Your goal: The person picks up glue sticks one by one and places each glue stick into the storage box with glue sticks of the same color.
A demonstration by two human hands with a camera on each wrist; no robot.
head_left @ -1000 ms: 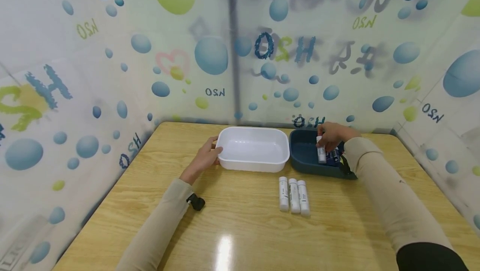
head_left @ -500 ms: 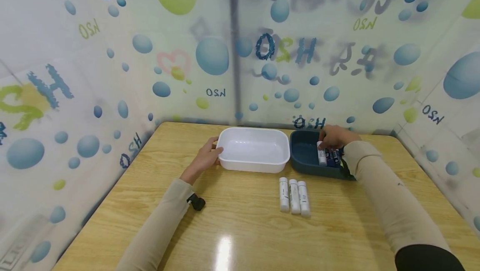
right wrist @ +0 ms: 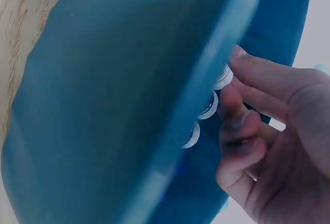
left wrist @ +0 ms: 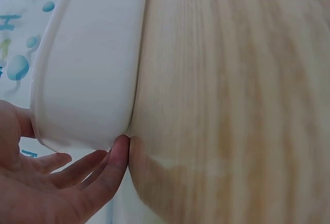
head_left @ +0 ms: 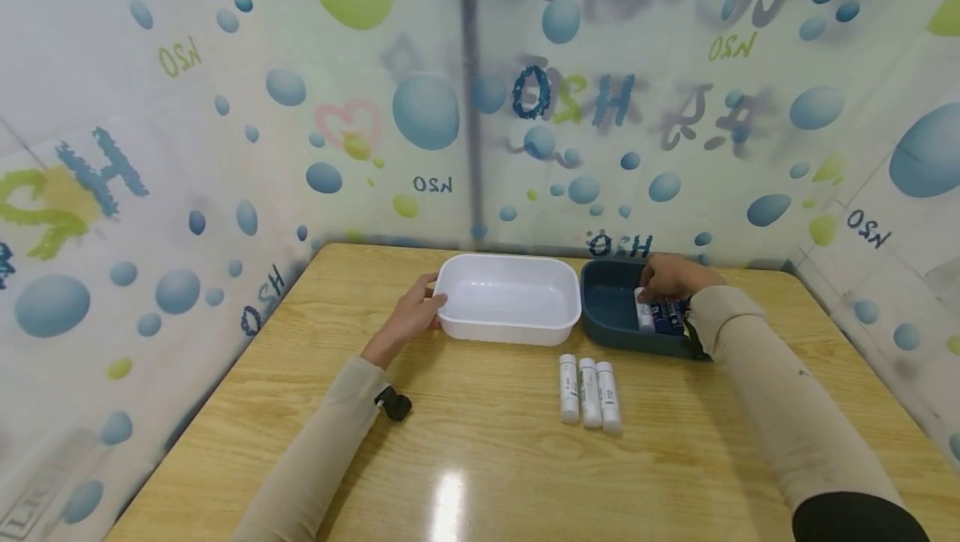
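My left hand (head_left: 411, 310) holds the left end of a white rectangular tray (head_left: 508, 332), thumb by the rim and fingers against the outer wall (left wrist: 93, 59). Inside the dark blue tray (head_left: 609, 327) to its right, my right hand (head_left: 672, 273) pinches the far end of a white capped tube (head_left: 644, 314). That tube lies along the left side of dark navy tubes (head_left: 667, 317). In the right wrist view, thumb and index finger meet at the round white end (right wrist: 225, 78), and the blue wall (right wrist: 113, 95) hides the rest. Three white tubes (head_left: 589, 393) lie side by side on the table.
The two trays stand edge to edge near the back of the wooden table (head_left: 480, 417). A wall sheet (head_left: 480, 192) printed with bubbles rises behind them. A black strap device (head_left: 393, 403) sits at the left cuff.
My right hand has lowered the white tube and drawn slightly back toward its far end, so the tube now lies lower beside the navy ones. The left hand has stayed put.
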